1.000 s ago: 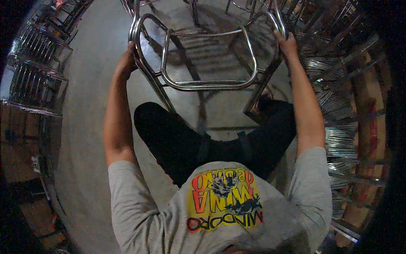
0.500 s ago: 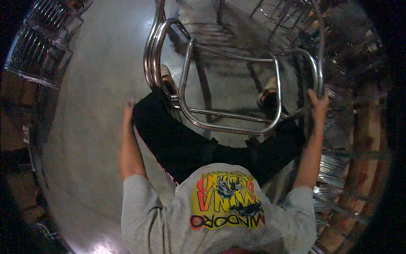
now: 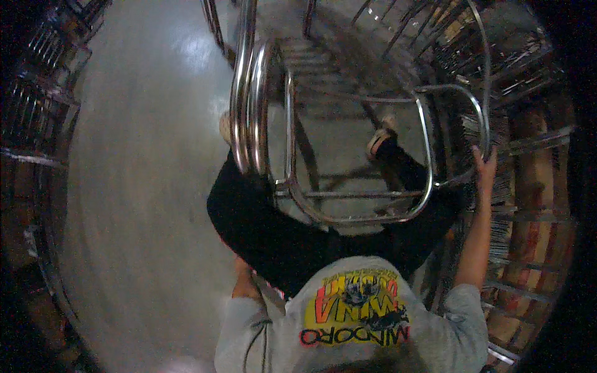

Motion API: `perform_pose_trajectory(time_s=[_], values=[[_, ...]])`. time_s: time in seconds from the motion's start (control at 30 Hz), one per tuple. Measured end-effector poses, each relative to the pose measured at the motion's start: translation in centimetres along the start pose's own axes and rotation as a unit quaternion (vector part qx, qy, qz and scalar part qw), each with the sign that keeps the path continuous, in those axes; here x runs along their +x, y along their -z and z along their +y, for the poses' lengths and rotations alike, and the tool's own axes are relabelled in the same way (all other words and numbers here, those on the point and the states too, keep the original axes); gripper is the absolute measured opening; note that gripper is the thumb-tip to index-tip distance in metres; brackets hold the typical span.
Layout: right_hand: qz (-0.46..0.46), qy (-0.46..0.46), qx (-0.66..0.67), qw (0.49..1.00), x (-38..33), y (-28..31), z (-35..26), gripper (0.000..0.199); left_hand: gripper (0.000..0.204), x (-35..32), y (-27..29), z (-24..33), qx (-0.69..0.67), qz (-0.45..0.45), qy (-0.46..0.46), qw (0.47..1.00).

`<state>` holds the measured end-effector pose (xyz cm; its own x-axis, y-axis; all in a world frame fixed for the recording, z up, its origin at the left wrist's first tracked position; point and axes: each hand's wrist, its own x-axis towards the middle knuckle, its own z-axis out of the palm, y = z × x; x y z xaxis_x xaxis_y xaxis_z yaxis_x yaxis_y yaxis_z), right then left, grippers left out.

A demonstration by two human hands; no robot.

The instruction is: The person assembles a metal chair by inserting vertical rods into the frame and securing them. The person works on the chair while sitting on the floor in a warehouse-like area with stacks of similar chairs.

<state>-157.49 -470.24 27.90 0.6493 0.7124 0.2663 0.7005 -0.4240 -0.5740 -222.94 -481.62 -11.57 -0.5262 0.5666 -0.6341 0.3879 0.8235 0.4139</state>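
A: Where's the frame (image 3: 290,130)?
B: In front of the body, between the spread knees, its near bar just ahead of the lap. Its left tubes overlap the left leg of the trousers (image 3: 233,214).
A: And the right hand (image 3: 486,163)?
B: Out at the frame's far right side, at the lower bend of the outer tube. The arm reaches forward and a little outward from the sleeve (image 3: 463,308), forearm nearly in line with the wrist.
A: Fingers?
B: Clamped on that tube, thumb on the inner side, the others on the outer. It's dim and blurred, so I can't tell each one.
A: The left hand?
B: Hidden. The left elbow is bent close to the body, and only a short piece of forearm (image 3: 246,283) shows before it goes behind the thigh. I can't tell whether those fingers are apart or together.
A: What's nearest the right arm?
B: A rack (image 3: 535,214) alongside, on its outer side.
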Motion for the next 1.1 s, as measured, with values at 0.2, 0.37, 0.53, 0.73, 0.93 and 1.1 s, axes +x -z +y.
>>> perform_pose_trajectory(time_s=[0.2, 0.37, 0.53, 0.73, 0.93, 1.1], values=[[0.130, 0.253, -0.021, 0.958, -7.6, -0.8, -10.4, 0.075, 0.046, -0.7, 8.1, 3.4, -0.138, 0.078, -0.070, 0.985], [-0.267, 0.392, 0.208, 0.856, -16.4, -5.4, -23.1, 0.058, 0.036, -7.0, 22.9, 18.3, -0.360, 0.152, -0.331, 0.859], [-0.425, 0.343, 0.433, 0.717, -22.9, -9.2, -34.2, 0.059, 0.030, -23.2, 27.0, 31.0, -0.212, 0.150, -0.529, 0.808], [-0.241, 0.298, 0.403, 0.831, -19.0, -11.8, -33.9, 0.039, 0.036, -26.3, 23.4, 41.4, -0.128, 0.097, -0.659, 0.735], [-0.200, 0.190, 0.488, 0.828, -3.8, -18.1, -34.0, 0.036, 0.060, -20.8, 22.5, 47.0, 0.009, 0.226, -0.586, 0.778], [-0.118, 0.078, 0.386, 0.911, 6.2, -24.3, -36.8, 0.041, 0.063, -19.8, 21.9, 46.7, -0.079, 0.088, -0.503, 0.856]])
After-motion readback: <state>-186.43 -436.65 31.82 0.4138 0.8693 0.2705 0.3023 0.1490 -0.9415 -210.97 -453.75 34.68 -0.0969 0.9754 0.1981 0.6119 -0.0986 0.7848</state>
